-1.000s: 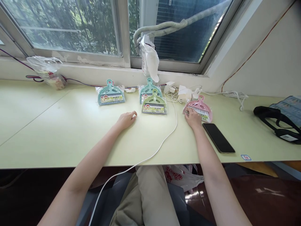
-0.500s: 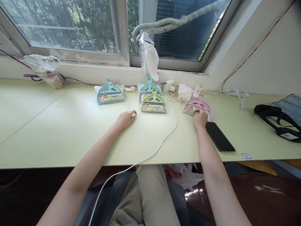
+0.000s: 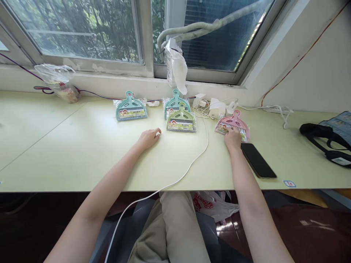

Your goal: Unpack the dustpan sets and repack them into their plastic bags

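Several small dustpan-and-brush sets in clear wrap lie on the pale green table (image 3: 82,153). My right hand (image 3: 233,138) rests on the near edge of the pink set (image 3: 236,122), fingers curled onto its wrap. Palm down on the bare table, my left hand (image 3: 149,138) has its fingers loosely curled and holds nothing, just left of the green set (image 3: 181,120). A teal set (image 3: 175,104) lies partly under the green one. Another teal set (image 3: 131,109) lies further left.
A black phone (image 3: 257,160) lies right beside my right wrist. A white cable (image 3: 192,160) runs between my hands and off the front edge. Chargers and plugs (image 3: 216,107) sit by the window sill. A dark bag (image 3: 326,138) lies far right, a plastic bag (image 3: 59,82) far left.
My right hand slid from the pink set's left corner to the middle of its near edge. The left hand has stayed put.
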Demonstrator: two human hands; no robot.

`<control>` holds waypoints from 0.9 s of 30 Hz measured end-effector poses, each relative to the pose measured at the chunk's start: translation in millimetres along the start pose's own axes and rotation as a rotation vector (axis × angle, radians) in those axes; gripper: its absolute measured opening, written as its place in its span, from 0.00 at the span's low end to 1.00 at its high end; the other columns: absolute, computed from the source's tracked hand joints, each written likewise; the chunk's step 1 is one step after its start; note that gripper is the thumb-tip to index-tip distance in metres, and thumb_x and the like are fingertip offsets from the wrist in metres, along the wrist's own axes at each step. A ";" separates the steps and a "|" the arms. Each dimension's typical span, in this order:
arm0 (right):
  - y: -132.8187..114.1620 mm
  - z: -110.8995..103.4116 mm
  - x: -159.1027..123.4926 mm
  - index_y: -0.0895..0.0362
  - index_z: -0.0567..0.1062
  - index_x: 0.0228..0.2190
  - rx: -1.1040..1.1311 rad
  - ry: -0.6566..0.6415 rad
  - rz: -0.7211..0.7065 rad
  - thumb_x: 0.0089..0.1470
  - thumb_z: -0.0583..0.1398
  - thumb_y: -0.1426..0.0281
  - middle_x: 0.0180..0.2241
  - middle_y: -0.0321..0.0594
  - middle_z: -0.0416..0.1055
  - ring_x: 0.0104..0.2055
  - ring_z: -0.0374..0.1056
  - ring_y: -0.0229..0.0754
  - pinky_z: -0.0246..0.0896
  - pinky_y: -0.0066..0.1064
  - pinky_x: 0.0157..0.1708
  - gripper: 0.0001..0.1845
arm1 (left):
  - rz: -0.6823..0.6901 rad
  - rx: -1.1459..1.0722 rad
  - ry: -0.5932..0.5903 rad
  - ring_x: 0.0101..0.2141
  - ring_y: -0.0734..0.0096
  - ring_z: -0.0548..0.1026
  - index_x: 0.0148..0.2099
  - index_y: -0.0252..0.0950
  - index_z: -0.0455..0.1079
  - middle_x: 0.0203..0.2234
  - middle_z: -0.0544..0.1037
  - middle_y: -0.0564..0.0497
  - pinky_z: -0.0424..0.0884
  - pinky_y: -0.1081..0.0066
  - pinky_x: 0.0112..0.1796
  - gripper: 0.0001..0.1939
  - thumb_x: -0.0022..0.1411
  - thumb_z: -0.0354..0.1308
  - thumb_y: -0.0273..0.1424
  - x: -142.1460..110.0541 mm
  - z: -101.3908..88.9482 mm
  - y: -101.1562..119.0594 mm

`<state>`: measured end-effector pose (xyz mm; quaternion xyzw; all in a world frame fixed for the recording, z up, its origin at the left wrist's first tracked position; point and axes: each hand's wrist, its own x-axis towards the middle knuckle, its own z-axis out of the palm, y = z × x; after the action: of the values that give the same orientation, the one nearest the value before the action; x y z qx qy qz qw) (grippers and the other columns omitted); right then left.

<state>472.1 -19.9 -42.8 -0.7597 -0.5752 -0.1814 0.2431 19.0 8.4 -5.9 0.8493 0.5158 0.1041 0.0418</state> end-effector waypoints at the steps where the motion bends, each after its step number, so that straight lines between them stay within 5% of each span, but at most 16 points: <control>1: -0.2 -0.4 -0.3 0.64 0.79 0.44 -0.002 0.021 0.001 0.55 0.51 0.78 0.42 0.57 0.75 0.45 0.69 0.52 0.62 0.39 0.44 0.21 | -0.005 -0.001 0.007 0.39 0.58 0.77 0.53 0.41 0.69 0.36 0.80 0.46 0.67 0.65 0.40 0.17 0.69 0.43 0.35 0.6 0.8 -0.1; 7: -5.9 -6.4 -0.8 0.60 0.77 0.48 0.074 0.222 0.001 0.51 0.50 0.81 0.42 0.51 0.78 0.42 0.72 0.49 0.62 0.39 0.43 0.26 | -0.200 -0.107 0.238 0.40 0.60 0.76 0.47 0.40 0.72 0.39 0.79 0.47 0.67 0.65 0.42 0.15 0.69 0.45 0.33 6.0 0.7 -19.4; 11: -19.3 -15.0 -3.8 0.59 0.80 0.42 0.109 0.274 -0.069 0.53 0.51 0.79 0.38 0.49 0.80 0.39 0.73 0.49 0.61 0.37 0.39 0.21 | -0.415 -0.176 0.532 0.50 0.55 0.71 0.48 0.39 0.71 0.47 0.75 0.42 0.68 0.62 0.47 0.14 0.67 0.47 0.29 7.6 -2.6 -55.9; 15: -55.7 -28.9 -10.3 0.58 0.81 0.37 0.188 0.252 -0.191 0.54 0.52 0.77 0.35 0.46 0.80 0.35 0.73 0.48 0.60 0.35 0.37 0.18 | -0.664 -0.318 0.674 0.54 0.49 0.67 0.48 0.35 0.72 0.50 0.71 0.37 0.64 0.56 0.54 0.13 0.61 0.53 0.26 9.6 -2.1 -91.0; 18: -111.9 -37.2 -20.2 0.56 0.80 0.36 0.361 0.155 -0.303 0.53 0.52 0.78 0.34 0.43 0.80 0.34 0.74 0.46 0.62 0.34 0.37 0.18 | -0.797 -0.531 0.765 0.50 0.54 0.70 0.46 0.34 0.73 0.46 0.73 0.38 0.63 0.58 0.56 0.13 0.61 0.52 0.24 12.1 -1.0 -106.1; 21: -194.0 -33.8 -32.8 0.54 0.78 0.39 0.654 -0.051 -0.380 0.54 0.51 0.78 0.37 0.40 0.80 0.37 0.74 0.43 0.64 0.33 0.39 0.18 | -0.851 -0.701 0.878 0.44 0.61 0.73 0.43 0.34 0.74 0.44 0.73 0.41 0.65 0.62 0.54 0.13 0.60 0.50 0.23 12.4 -0.1 -112.9; 24: -284.7 -15.3 -36.3 0.55 0.67 0.54 0.933 -0.323 -0.281 0.55 0.50 0.77 0.42 0.41 0.78 0.39 0.73 0.41 0.66 0.34 0.41 0.25 | -0.869 -0.800 0.956 0.40 0.65 0.74 0.40 0.35 0.74 0.43 0.75 0.44 0.67 0.64 0.51 0.14 0.60 0.48 0.22 9.1 0.4 -116.0; 27: -360.1 11.1 -25.6 0.60 0.64 0.57 0.923 -0.441 -0.225 0.54 0.55 0.75 0.51 0.49 0.72 0.53 0.67 0.45 0.61 0.38 0.55 0.28 | -0.928 -0.850 0.998 0.39 0.65 0.74 0.38 0.37 0.75 0.39 0.77 0.47 0.68 0.64 0.49 0.15 0.58 0.47 0.22 4.3 0.0 -118.3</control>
<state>118.6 45.7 -8.2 -0.5273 -0.7108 0.2303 0.4045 -81.6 67.2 -26.4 0.3129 0.6904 0.6309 0.1654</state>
